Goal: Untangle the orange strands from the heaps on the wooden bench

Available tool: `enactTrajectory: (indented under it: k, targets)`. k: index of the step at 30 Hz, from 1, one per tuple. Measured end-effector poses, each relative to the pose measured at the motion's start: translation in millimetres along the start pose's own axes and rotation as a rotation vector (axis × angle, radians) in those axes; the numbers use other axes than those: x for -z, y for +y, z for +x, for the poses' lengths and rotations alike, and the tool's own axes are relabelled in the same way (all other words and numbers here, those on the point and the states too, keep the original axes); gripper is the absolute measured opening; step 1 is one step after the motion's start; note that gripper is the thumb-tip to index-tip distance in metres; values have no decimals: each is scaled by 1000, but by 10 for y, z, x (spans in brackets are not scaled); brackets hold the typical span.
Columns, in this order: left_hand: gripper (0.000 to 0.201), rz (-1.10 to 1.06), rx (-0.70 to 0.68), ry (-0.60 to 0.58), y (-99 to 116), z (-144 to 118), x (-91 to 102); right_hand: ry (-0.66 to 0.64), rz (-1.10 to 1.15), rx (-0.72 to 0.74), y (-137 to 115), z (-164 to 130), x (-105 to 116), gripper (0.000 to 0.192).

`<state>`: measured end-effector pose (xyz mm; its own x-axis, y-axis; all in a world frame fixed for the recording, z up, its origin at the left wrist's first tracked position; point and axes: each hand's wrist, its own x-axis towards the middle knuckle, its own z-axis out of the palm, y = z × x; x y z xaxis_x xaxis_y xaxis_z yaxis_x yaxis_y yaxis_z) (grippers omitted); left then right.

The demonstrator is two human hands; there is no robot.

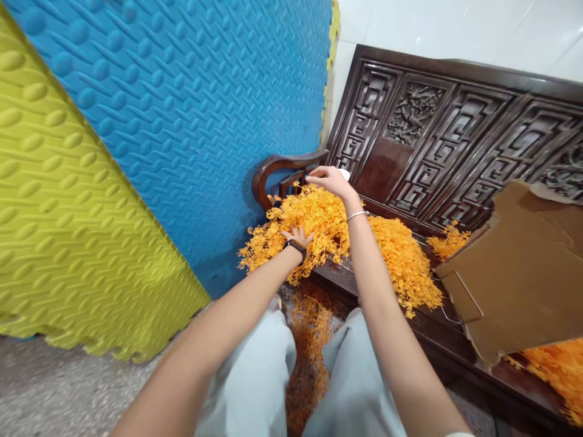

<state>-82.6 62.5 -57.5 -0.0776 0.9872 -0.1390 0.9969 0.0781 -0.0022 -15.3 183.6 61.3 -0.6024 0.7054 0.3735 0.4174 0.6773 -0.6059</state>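
Observation:
My left hand (pixel 299 235), with a dark band on its wrist, lies with fingers spread against a heap of orange artificial flowers (pixel 319 209). Just above the top of that heap is my right hand (pixel 331 181), its fingers stretched out to the left and slightly bent. A small white thing (pixel 344 174) shows behind the right hand; what it is I cannot make out. More orange sprigs (pixel 403 261) spread along the dark wooden bench (pixel 337 276) to the right of my right forearm.
A carved wooden backrest (pixel 387 173) and curved armrest (pixel 291 161) stand behind the flowers. Blue (pixel 191 121) and yellow (pixel 68 212) foam mats rise on the left. A cardboard piece (pixel 514 279) covers the bench's right part. Loose orange bits (pixel 310 340) lie below, between my legs.

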Motion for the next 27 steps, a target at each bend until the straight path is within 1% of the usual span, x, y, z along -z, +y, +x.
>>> enactTrajectory:
  k: [2,3,4,6,8,10,12,15,17,20,21,23,25,27]
  targets:
    - [55,8,14,20,91,-3,35,184,-106,-36,227,33,-93,19]
    - [53,9,14,32,150,-7,60,221,-147,-52,340,47,-154,18]
    - [52,6,8,45,216,-13,87,225,-167,-58,442,59,-218,20]
    - [53,-11,-21,78,354,-27,136,186,-154,-54,593,80,-343,27]
    - [54,-37,-60,119,468,-31,172,160,-128,-85,663,98,-447,39]
    - [56,-57,-100,164,528,-17,190,142,-145,-135,670,105,-524,51]
    - [57,-51,-123,208,528,18,191,120,-204,-162,647,92,-579,57]
    - [54,-16,-67,233,468,89,152,65,-306,-184,601,48,-631,61]
    - [52,0,-8,223,431,142,92,20,-362,-227,572,36,-646,57]
    - [56,-32,60,141,396,223,-44,7,-397,-283,518,79,-623,35]
    - [59,-54,84,87,382,248,-93,27,-389,-286,495,107,-602,28]
    - [63,-72,78,36,340,286,-180,105,-353,-262,443,168,-537,18]
    - [62,-67,42,28,279,307,-238,228,-287,-221,390,228,-441,14]
    - [61,-58,11,21,215,313,-267,375,-172,-180,348,285,-308,17]
